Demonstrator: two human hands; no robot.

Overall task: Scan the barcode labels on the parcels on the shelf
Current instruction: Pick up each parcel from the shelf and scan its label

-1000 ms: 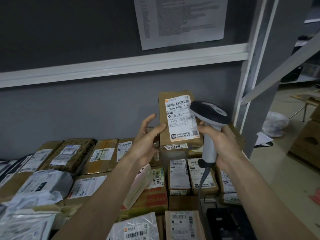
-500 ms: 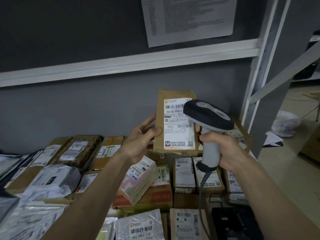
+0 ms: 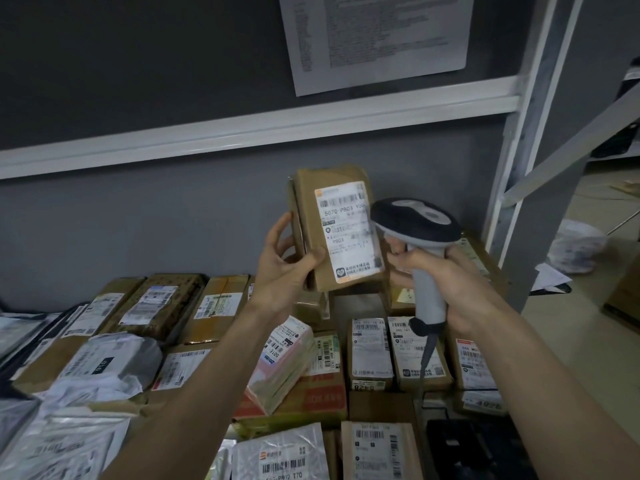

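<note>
Parcel (image 3: pixel 332 230), its long axis upright, stood pinched in my left hand (image 3: pixel 284 268) just left of the scanner (image 3: pixel 415 223) my right hand (image 3: pixel 446 285) gripped, its label (image 3: pixel 346 233) facing me.

Head view, sole camera: worn on the person's head, wide-angle, facing forward and down. Close range; both forearms enter from the near edge, left hand (image 3: pixel 282 271) and right hand (image 3: pixel 450 289) raised mid-frame. Shelf (image 3: pixel 381 407) of parcels fills the lower half, running left to right. Far: grey wall (image 3: pixel 138 81), white rail (image 3: pixel 242 133). Right edge: shelf upright (image 3: pixel 530 168), floor beyond. No second view to overlap.
</note>
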